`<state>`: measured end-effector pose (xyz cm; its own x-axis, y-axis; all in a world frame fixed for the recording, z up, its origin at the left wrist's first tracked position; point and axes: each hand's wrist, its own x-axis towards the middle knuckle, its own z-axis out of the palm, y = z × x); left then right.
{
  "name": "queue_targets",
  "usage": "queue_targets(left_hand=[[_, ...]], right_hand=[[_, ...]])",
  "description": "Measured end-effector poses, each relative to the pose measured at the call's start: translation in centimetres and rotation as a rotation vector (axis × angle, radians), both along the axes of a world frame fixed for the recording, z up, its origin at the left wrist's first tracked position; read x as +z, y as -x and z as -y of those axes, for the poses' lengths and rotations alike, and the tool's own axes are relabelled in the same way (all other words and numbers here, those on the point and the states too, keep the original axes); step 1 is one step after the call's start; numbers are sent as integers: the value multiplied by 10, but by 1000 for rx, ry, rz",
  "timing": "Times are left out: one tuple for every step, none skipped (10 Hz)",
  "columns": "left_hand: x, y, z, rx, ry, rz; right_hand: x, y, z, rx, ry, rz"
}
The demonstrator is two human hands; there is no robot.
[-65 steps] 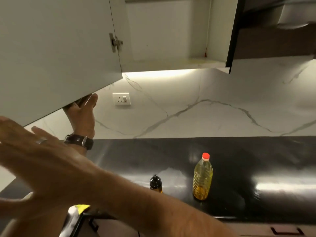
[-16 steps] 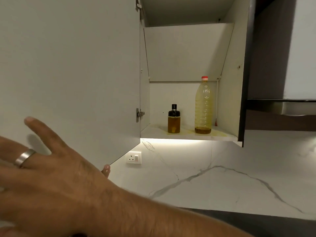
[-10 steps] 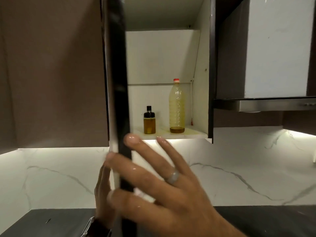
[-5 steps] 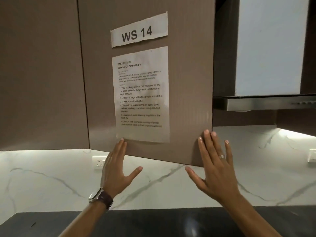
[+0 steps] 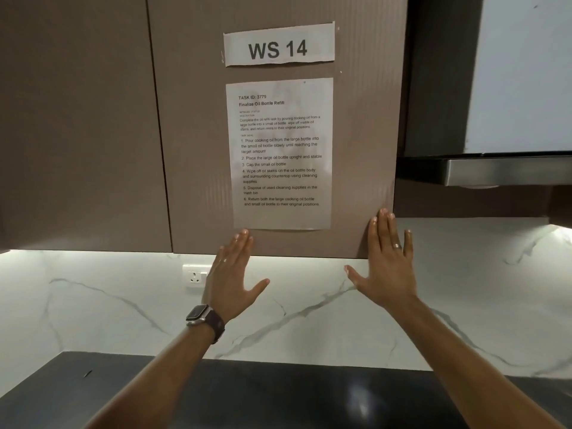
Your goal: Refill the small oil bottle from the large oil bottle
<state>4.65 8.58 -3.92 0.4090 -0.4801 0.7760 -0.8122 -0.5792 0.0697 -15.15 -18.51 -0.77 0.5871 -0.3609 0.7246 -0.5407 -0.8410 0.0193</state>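
Note:
Neither oil bottle is in view; both are hidden behind the closed brown cabinet door [image 5: 365,119]. My left hand [image 5: 230,278], with a watch on the wrist, is flat and open against the door's lower edge, under the printed task sheet [image 5: 280,153]. My right hand [image 5: 387,267], wearing a ring, is open too, its fingertips on the door's lower right corner. Neither hand holds anything.
A "WS 14" label [image 5: 278,46] is taped above the sheet. A range hood [image 5: 501,170] juts out at the right. Below are the marble backsplash [image 5: 309,305] with a wall socket [image 5: 195,275] and the black countertop [image 5: 278,394].
The cabinet door has swung closed over the two bottles on the shelf. Both hands now rest flat on its lower edge, a little higher than half a second ago.

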Motion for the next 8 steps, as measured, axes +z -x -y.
queue_targets(left_hand=[[1,-5,1,6,-12,0],[-2,-10,2,24,-24,20],[-2,-11,3,25,-21,16],[-2,-14,1,9,-18,0],[-4,-13,1,-8,-26,-6],[1,-9,3,1,-38,-12],[-5,-3,-3,27,-54,-27],[-79,19,-13,-72,-18,-53]], right_hand=[[0,-8,6,-12,-3,-20],[-4,-15,9,-1,25,33],[-5,-18,9,-1,32,38],[-5,-15,9,3,22,23],[-6,-14,7,-3,21,0],[-6,-12,4,1,-7,-35],[-20,-2,-1,-1,-54,-67],[-110,7,-31,110,-112,-148]])
